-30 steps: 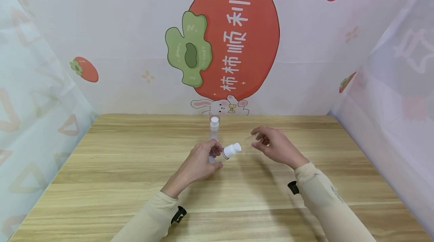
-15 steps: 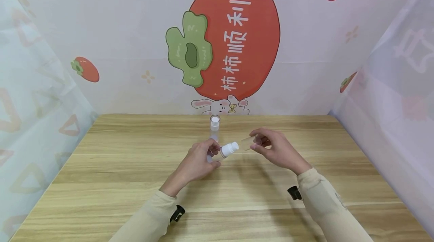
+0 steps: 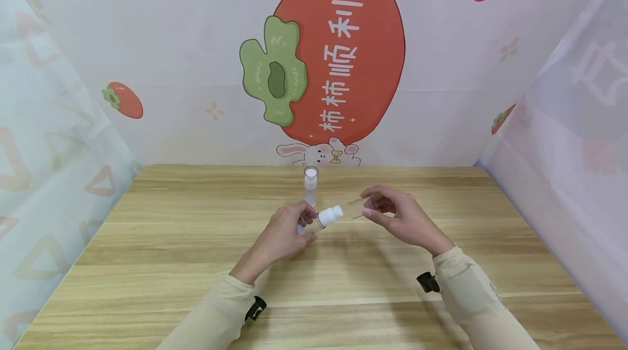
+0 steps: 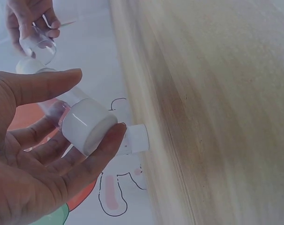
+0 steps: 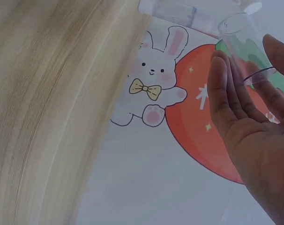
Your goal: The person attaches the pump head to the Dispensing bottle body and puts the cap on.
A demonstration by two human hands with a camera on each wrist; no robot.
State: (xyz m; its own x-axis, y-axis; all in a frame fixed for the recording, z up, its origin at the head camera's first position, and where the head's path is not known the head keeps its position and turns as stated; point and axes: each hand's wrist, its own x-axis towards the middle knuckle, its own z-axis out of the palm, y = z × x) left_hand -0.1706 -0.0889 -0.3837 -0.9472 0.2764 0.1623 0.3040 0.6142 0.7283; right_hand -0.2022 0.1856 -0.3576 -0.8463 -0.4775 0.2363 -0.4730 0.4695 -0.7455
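My left hand (image 3: 284, 235) grips a small clear pump bottle (image 3: 328, 216) with a white pump top, tilted up to the right. In the left wrist view its white base (image 4: 88, 125) lies between thumb and fingers. My right hand (image 3: 402, 219) holds a clear cap (image 3: 356, 208) between thumb and fingers. The cap's open end faces the pump top, with a small gap between them. In the right wrist view, the clear cap (image 5: 240, 37) shows its round rim.
A second clear bottle (image 3: 311, 185) with a white top under a clear cap stands behind my left hand on the wooden table (image 3: 206, 197). Behind the table hangs a printed cloth (image 3: 196, 39); more cloth hangs on both sides.
Both hands have shifted slightly. The left hand and pump bottle moved a little left; the clear cap in the right hand came lower and left, nearer the earlier spot of the pump top.
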